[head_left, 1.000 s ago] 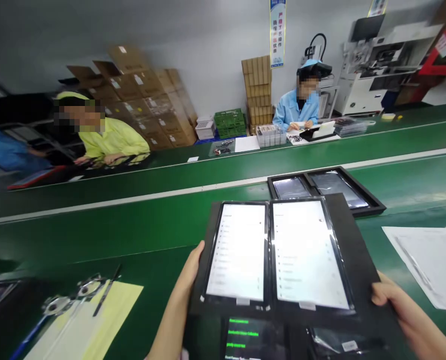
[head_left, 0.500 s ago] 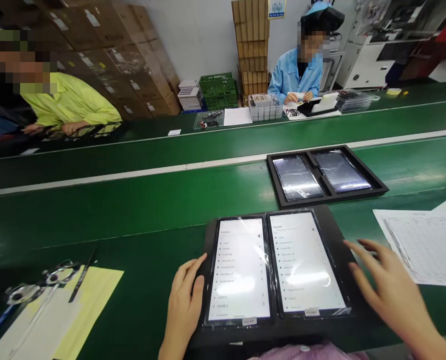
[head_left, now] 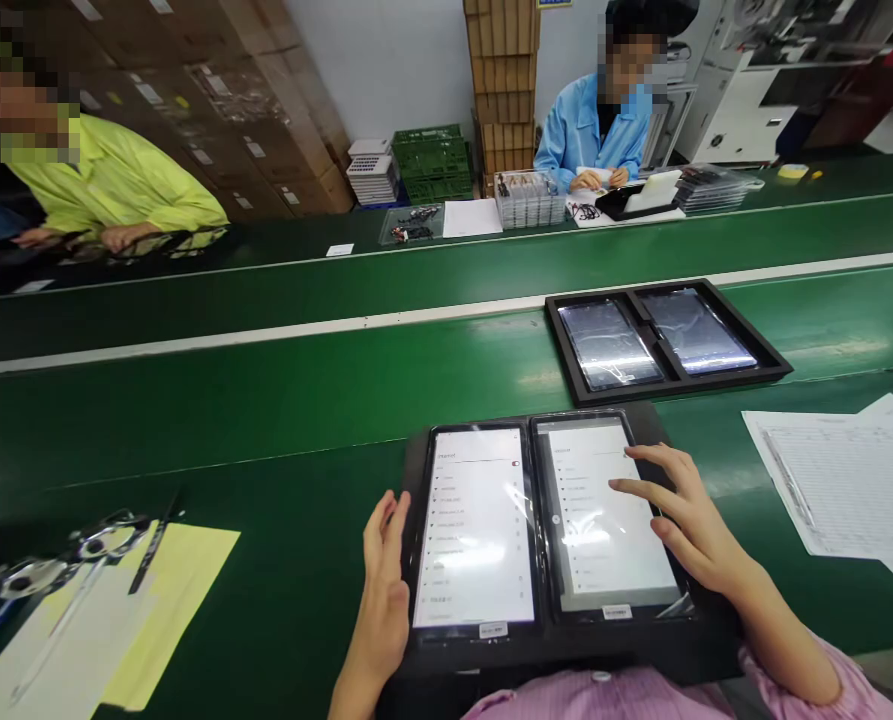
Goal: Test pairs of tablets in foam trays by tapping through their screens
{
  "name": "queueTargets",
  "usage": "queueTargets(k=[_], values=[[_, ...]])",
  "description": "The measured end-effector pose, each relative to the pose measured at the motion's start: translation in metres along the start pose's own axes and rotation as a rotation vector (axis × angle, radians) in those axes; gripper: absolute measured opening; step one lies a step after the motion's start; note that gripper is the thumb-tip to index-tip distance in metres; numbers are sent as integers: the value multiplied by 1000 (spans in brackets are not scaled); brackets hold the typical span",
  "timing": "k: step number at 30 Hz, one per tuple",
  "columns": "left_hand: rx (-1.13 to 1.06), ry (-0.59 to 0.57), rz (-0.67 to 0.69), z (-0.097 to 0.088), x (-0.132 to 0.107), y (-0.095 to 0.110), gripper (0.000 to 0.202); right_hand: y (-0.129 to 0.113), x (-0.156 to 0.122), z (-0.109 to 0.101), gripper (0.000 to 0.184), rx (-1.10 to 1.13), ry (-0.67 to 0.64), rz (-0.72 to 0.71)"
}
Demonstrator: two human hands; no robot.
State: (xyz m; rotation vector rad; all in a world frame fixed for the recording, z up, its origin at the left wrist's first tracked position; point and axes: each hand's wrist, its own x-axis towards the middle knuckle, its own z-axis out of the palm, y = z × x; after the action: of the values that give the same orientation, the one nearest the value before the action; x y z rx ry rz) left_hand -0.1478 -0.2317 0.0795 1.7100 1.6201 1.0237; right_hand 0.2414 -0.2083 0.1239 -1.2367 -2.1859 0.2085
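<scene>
Two lit tablets lie side by side on a black foam tray [head_left: 446,655], each showing a list headed "Internet". Along the outer edge of the left tablet [head_left: 476,530] rests my left hand [head_left: 387,585], fingers stretched out and holding nothing. Over the upper right part of the right tablet [head_left: 611,530] is my right hand [head_left: 686,515], its fingers spread and a fingertip at the screen. Whether that fingertip touches the glass I cannot tell. The right screen's page looks shrunken, with grey margins around it.
Beyond, a black tray [head_left: 671,382] holds two dark tablets on the green belt [head_left: 303,385]. Printed sheets [head_left: 843,480] with a pen lie right; yellow paper [head_left: 183,590], a black pen and metal-ringed tools lie left. Two co-workers sit across the line.
My right hand has moved left from beside the tray to over the right tablet. That tablet's page has shrunk within grey margins. My left hand has shifted slightly at the tablet's edge.
</scene>
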Motion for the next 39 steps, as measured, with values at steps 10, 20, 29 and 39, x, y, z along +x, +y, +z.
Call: queueTargets(k=[10,20,29,39], values=[[-188,12,-256,6,13,-37,94,-6,3,18,53,-29,-116,-158],[-103,-10,-234,12,13,-23,89,2,-5,17,47,-16,35,-159],[29,43,35,2,8,-5,53,7,-10,17,48,26,211,-59],[197,-251,30,-6,19,3,55,5,-5,15,38,22,187,-49]])
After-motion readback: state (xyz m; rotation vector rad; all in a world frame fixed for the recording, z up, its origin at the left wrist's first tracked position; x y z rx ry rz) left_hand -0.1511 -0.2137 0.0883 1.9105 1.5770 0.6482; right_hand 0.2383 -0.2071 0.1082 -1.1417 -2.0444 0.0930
